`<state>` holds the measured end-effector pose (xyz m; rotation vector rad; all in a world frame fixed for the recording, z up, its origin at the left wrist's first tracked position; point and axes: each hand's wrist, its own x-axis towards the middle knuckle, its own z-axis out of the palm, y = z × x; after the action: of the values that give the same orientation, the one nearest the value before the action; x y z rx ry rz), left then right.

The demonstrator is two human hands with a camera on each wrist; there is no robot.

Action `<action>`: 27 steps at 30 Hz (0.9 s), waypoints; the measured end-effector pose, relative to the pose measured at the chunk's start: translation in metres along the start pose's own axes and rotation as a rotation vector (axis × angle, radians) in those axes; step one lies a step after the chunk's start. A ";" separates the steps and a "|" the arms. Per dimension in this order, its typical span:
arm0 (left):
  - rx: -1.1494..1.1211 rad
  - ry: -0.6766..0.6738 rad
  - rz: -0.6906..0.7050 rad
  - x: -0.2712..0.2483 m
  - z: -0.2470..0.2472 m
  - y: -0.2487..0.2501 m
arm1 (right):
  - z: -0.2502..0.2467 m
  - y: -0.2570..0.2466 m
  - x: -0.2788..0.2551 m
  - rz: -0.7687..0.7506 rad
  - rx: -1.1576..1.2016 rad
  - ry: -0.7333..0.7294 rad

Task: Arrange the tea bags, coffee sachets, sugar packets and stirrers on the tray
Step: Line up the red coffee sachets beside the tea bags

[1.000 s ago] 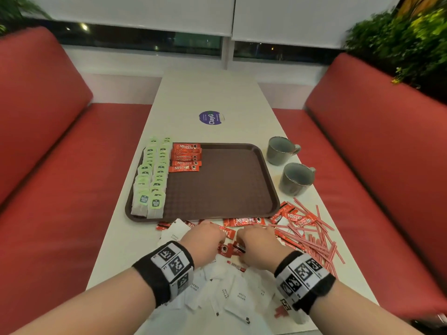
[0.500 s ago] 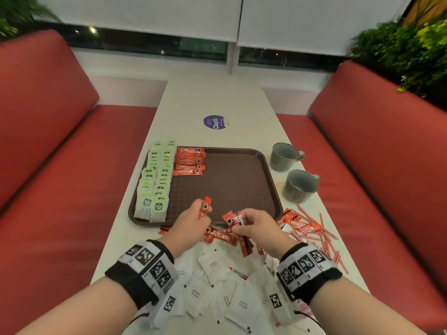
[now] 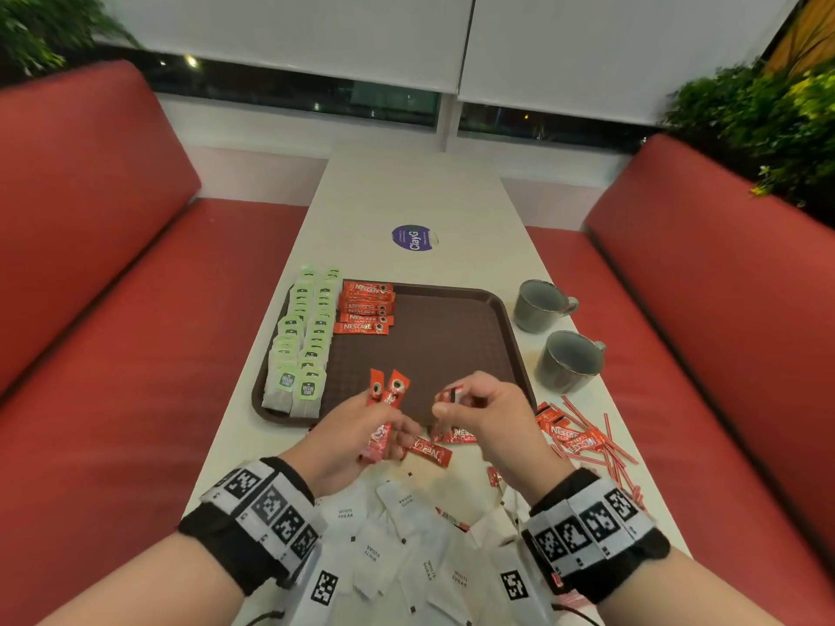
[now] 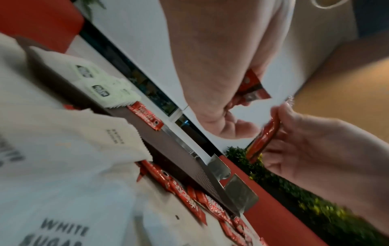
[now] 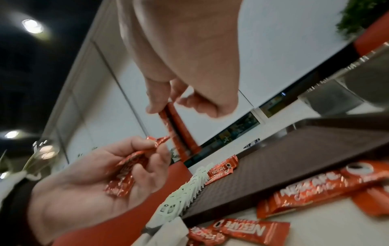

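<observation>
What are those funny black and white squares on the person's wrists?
Each wrist wears a black band with white panels printed with blocky black square codes, like tiny mazes: left wristband, right wristband. A small white box with one more code hangs under each band. The left hand and right hand are bare, with no gloves or sleeves.

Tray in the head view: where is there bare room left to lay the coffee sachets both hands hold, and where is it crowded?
The tray is bare right of the tea bags and of the short coffee sachet stack, through to its right rim beside the mugs. Crowded: the left edge, plus the table in front with sugar packets and stirrers. The far table around the purple sticker is bare.
</observation>
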<state>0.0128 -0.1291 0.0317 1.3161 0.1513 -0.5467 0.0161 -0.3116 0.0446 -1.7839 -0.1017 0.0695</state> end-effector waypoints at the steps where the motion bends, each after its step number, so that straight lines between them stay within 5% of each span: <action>1: -0.076 -0.009 -0.020 -0.001 -0.004 0.000 | -0.001 0.001 -0.002 -0.169 -0.147 0.086; 5: -0.199 -0.089 -0.042 -0.012 -0.005 0.004 | -0.006 0.017 -0.014 -0.879 -0.508 0.066; 10: -0.167 -0.132 0.065 -0.021 0.001 0.014 | -0.002 0.017 -0.022 -1.017 -0.499 -0.022; 13: -0.113 -0.050 0.158 -0.022 -0.001 0.015 | 0.003 0.013 -0.029 -0.838 -0.426 -0.047; 17: -0.050 0.011 0.207 -0.029 -0.003 0.017 | 0.011 -0.006 -0.031 -0.181 -0.018 -0.102; 22: 0.048 0.128 0.202 -0.034 -0.003 0.013 | 0.020 -0.017 -0.021 -0.063 -0.186 -0.252; 27: 0.267 0.134 0.125 -0.037 -0.017 0.006 | 0.023 -0.013 -0.003 -0.046 -0.169 0.004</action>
<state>-0.0132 -0.1010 0.0474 1.6115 0.1075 -0.3809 0.0106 -0.2871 0.0524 -1.9496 -0.1497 0.0248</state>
